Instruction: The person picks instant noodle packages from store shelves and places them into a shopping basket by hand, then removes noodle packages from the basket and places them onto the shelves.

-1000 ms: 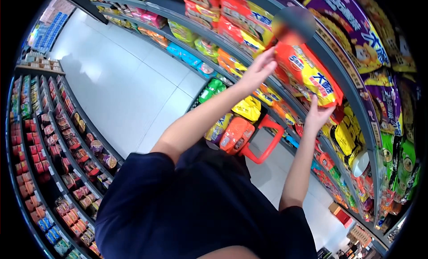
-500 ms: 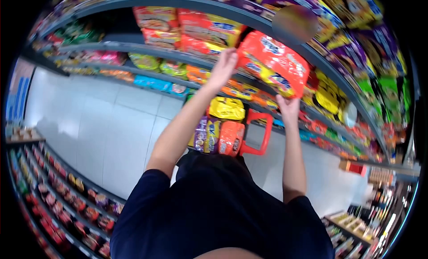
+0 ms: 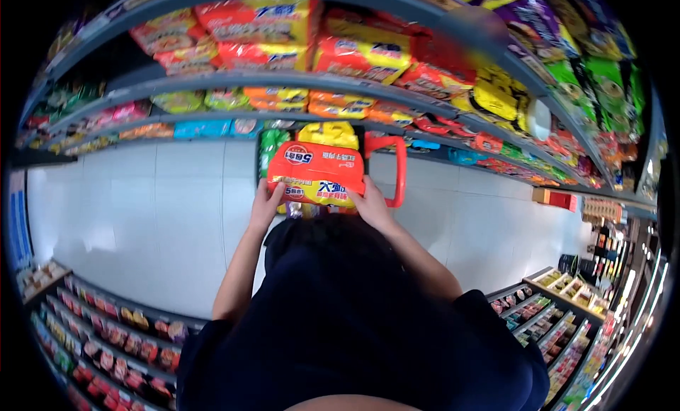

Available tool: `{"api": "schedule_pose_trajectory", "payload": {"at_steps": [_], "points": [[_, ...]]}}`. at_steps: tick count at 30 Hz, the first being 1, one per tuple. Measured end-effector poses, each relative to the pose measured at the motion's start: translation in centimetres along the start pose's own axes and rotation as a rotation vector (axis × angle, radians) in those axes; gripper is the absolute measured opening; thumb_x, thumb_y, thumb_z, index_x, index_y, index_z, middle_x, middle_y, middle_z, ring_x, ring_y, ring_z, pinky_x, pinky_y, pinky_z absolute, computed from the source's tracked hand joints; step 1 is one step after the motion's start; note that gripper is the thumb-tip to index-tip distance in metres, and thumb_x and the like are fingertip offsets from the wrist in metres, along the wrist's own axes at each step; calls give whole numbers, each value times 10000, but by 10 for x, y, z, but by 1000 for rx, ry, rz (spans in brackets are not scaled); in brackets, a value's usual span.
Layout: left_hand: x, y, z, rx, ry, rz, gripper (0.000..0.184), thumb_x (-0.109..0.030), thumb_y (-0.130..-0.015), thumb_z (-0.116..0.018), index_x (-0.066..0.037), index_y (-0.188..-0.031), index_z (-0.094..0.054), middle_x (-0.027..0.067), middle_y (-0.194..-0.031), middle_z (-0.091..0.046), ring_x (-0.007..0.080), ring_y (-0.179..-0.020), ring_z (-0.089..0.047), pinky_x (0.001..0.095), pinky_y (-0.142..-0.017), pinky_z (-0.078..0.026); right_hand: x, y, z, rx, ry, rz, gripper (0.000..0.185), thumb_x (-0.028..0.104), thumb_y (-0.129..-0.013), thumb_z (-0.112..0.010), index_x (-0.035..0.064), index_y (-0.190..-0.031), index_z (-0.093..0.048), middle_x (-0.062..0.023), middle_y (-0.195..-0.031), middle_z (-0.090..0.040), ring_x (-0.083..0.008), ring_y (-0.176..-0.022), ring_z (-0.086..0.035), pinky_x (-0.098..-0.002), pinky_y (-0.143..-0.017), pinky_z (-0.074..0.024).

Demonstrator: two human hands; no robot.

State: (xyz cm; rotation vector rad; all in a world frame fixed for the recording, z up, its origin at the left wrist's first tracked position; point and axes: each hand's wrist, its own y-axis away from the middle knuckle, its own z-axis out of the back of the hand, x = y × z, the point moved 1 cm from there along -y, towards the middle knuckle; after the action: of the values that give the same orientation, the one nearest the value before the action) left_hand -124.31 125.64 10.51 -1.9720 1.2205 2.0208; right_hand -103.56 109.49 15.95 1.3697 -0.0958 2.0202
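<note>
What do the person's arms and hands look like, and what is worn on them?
The dark navy shirt has short sleeves, and I see no marking on them. Below, the forearms are uncovered. The left hand and right hand wear no gloves; no watch or bracelet shows.

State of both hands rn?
Left hand: holding the red-and-yellow pack near its left end.
Right hand: holding the same pack near its right end.

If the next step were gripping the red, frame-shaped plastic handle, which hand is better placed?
Probably the right hand: it holds the end of the red-and-yellow plastic packet nearer the red handle. The left hand holds the opposite end, farther away. Both are occupied.
</note>
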Motion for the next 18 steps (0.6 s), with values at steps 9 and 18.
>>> {"api": "schedule_pose_trajectory", "payload": {"at_steps": [9,18], "points": [[72,46,78,-466,198,176,370,-303,-902,-574,0,-1062,-434,113,-986,-531,174,-878,-582,321,-716,-563,-10,-92,-106,562,208,202,434,171,-827,-608,-2,-1210,-498,-191,-1123,-600,-314,-1071,-568,-369,-908,-439],[73,46,92,-726,428,20,285,-180,-939,-501,-6,-1115,-362,144,-1148,-500,204,-979,-588,321,-766,-556,74,-155,-187,692,286,438,461,166,-824,-615,56,-1258,-505,-162,-1163,-598,-244,-1050,-590,-314,-886,-444]]}}
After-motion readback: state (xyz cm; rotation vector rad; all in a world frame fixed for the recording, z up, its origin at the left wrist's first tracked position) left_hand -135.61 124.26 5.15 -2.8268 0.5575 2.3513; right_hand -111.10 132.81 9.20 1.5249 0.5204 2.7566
